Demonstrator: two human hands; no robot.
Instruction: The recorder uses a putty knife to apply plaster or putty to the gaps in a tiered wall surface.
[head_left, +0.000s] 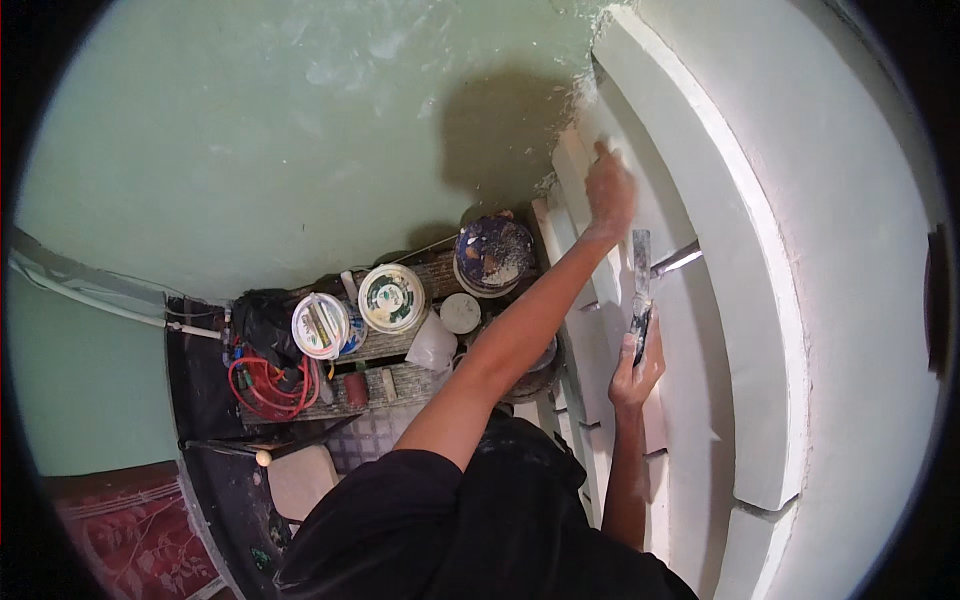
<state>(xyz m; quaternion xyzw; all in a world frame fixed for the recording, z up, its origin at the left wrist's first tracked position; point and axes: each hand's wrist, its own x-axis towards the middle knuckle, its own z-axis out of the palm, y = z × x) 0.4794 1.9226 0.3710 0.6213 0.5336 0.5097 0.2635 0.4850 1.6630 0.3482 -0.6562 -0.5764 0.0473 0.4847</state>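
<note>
The putty knife (641, 285) points toward the picture's top, long axis near vertical, before smooth white moulding (735, 260). Its flat grey blade looks smeared; the right hand (638, 370) wraps its dark handle. The left hand (610, 195), blurred, extends one finger near the chalky-edged green wall (330, 150); I cannot tell whether it grips anything.
</note>
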